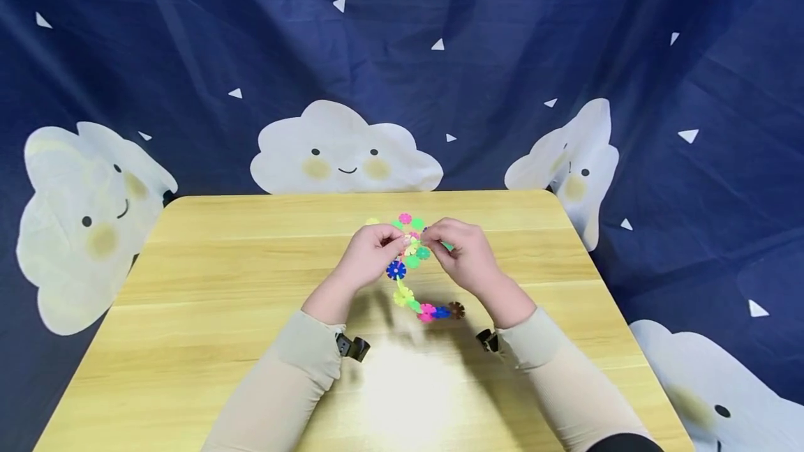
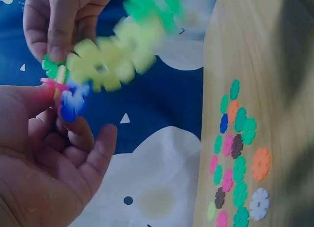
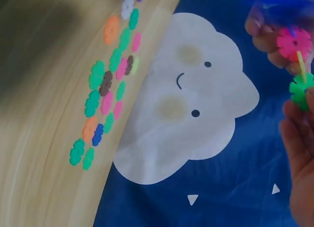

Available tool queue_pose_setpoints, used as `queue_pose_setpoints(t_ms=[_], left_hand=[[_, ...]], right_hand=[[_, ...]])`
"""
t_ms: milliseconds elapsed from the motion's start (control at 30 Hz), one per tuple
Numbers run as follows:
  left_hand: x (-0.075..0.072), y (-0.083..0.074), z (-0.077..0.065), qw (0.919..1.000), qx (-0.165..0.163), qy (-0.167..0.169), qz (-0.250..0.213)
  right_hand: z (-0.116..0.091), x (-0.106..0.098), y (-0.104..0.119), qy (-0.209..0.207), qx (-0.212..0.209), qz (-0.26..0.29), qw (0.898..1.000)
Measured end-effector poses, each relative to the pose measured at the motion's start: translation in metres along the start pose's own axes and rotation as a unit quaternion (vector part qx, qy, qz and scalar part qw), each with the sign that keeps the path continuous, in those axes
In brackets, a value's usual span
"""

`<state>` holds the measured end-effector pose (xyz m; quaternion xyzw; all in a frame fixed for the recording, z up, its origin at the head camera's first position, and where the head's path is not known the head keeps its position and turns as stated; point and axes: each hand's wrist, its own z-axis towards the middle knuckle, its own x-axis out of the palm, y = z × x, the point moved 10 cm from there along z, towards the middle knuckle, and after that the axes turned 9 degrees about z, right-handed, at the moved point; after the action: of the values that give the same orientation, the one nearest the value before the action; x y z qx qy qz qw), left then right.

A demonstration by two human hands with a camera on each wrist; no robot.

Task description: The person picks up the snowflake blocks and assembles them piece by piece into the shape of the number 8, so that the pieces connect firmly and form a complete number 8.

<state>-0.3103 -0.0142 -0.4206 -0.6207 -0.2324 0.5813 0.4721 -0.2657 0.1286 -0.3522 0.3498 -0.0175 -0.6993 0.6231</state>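
Observation:
Over the table, my left hand [image 1: 370,253] and right hand [image 1: 463,253] meet at a chain of plastic snowflake discs. In the left wrist view, the left thumb and fingers pinch a pink disc [image 2: 51,83] beside a blue disc [image 2: 73,103]. The right fingers grip a green disc [image 3: 300,88], joined to the pink one by a thin yellow disc [image 3: 301,65] seen edge-on. From the hands the chain hangs down past a dark blue disc [image 1: 396,270] and a yellow one [image 1: 403,294], ending at a brown disc [image 1: 456,310]. Blurred yellow discs [image 2: 100,65] cross the left wrist view.
Loose discs in several colours lie on the wooden table [image 1: 239,264] beyond the hands, among them an orange disc [image 2: 261,163] and a white disc [image 2: 259,204]. A dark blue curtain [image 1: 389,40] with cloud prints hangs behind the table's far edge.

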Motion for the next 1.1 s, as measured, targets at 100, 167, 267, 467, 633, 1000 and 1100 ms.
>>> queue_pose_setpoints(t_ms=[100, 167, 267, 467, 633, 1000, 1100], left_hand=[[-0.007, -0.001, 0.000, 0.9999, 0.005, -0.010, 0.008], [-0.013, 0.001, -0.001, 0.9997, 0.001, -0.021, 0.007], [-0.021, 0.006, -0.003, 0.9991, -0.014, -0.038, 0.006], [-0.022, 0.008, -0.004, 0.9989, -0.027, -0.033, -0.020], [-0.025, 0.000, -0.005, 0.9984, 0.000, -0.052, -0.021], [-0.023, -0.005, -0.008, 0.9953, 0.033, -0.077, -0.049], [-0.023, -0.004, -0.012, 0.9944, 0.040, -0.087, -0.046]], right_hand=[[-0.002, -0.003, -0.024, 0.003, 0.086, 0.034, 0.996], [-0.009, -0.003, -0.055, 0.005, 0.178, 0.035, 0.983], [-0.038, 0.001, -0.111, 0.030, 0.342, -0.016, 0.939], [-0.100, 0.019, -0.180, 0.135, 0.512, -0.113, 0.841], [-0.108, 0.033, -0.198, 0.172, 0.510, -0.156, 0.828], [-0.115, 0.020, -0.191, 0.107, 0.513, -0.092, 0.846], [-0.107, 0.012, -0.169, 0.051, 0.484, -0.009, 0.874]])
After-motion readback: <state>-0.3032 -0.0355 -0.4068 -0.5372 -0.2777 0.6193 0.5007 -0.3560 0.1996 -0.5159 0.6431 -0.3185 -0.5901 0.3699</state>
